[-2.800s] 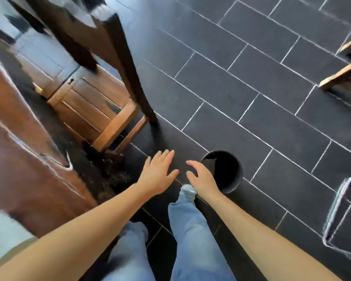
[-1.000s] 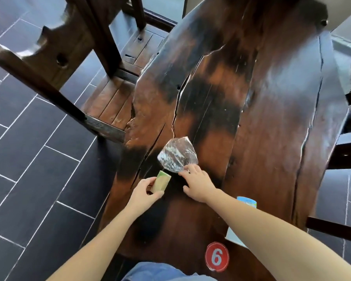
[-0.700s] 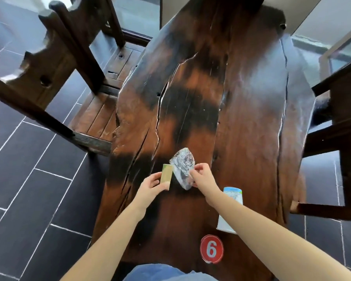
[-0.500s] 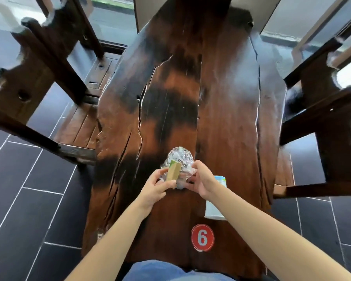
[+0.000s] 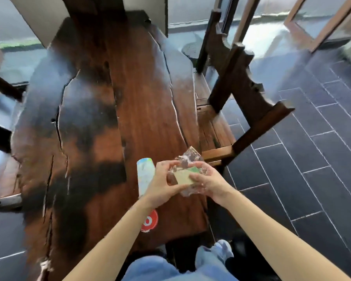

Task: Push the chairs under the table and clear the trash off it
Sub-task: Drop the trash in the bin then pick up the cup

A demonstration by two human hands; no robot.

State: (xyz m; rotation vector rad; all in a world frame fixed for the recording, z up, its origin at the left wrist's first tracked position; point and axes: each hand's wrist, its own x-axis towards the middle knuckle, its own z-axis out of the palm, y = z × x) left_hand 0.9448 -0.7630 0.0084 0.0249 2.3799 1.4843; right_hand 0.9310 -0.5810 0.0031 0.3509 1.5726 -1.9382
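The long dark wood table has a chair tucked in at its right side. A paper cup lies on the table by the left hand. A moment ago each hand held one bit of trash. Now both hands grip the clear plastic wrapper and small card box together, right hand too. Only the cup is left.

One table; two hands; one clear wrapper; one small carton; one paper cup; one red sticker.
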